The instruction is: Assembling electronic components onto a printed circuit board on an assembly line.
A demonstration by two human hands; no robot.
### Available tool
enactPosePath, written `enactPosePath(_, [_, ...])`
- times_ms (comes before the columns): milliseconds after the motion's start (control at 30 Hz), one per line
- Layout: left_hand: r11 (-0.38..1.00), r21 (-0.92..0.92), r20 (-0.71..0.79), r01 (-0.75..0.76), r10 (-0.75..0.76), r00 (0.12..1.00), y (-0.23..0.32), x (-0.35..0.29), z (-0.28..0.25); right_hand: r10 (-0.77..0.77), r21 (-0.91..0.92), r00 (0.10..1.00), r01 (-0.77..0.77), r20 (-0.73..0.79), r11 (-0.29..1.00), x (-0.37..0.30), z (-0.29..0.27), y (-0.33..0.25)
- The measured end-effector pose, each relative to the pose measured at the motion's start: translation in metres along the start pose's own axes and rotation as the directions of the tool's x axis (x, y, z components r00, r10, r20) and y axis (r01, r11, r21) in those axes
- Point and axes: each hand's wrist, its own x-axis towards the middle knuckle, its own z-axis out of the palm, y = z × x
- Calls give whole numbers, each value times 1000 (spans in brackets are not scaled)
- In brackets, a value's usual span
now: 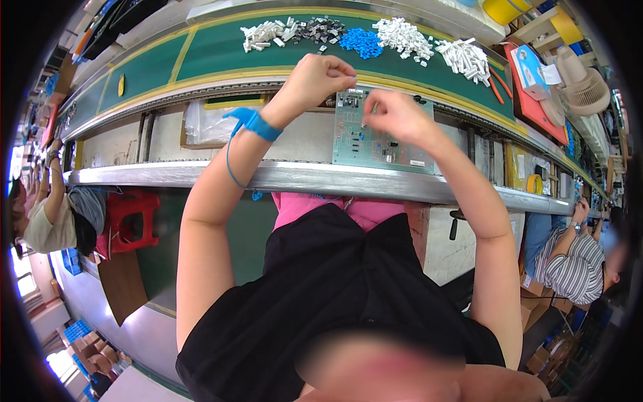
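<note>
A green circuit board (345,144) with small parts on it lies across the rails in front of me. My left hand (320,82), a blue strap (261,125) with a cord round its wrist, is raised over the board's far left corner. Its fingers are pinched together, and a speck of blue shows at the tips; what it is I cannot make out. Over the board's middle, my right hand (400,119) has its fingers curled into a pinch close to the surface. Whatever lies between those fingertips is hidden.
Beyond the board, a green shelf (221,59) bears piles of white connectors (402,39), black ones (321,29) and blue ones (362,42). Orange-handled pliers (497,86) and a beige fan (581,79) stand right. A metal rail (301,175) runs nearest me. Other people sit at both sides.
</note>
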Motion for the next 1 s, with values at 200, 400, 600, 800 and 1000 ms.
enactPosePath(200, [859, 474, -1, -194, 221, 975, 4, -37, 17, -228, -333, 883, 88, -410, 939, 48, -23, 39])
enactPosePath(400, [622, 691, 178, -369, 348, 920, 9, -57, 33, -348, -657, 821, -44, -453, 752, 79, -20, 55])
enactPosePath(600, [621, 684, 161, -382, 383, 910, 1, -60, 35, -411, -722, 812, -18, -414, 691, 79, -15, 46])
enactPosePath(800, [652, 659, 172, -375, 356, 919, -1, -57, 36, -419, -738, 814, -18, -403, 674, 79, -14, 47])
enactPosePath(1000, [672, 657, 154, -341, 323, 934, -1, -56, 35, -416, -720, 811, -9, -411, 693, 80, -12, 44])
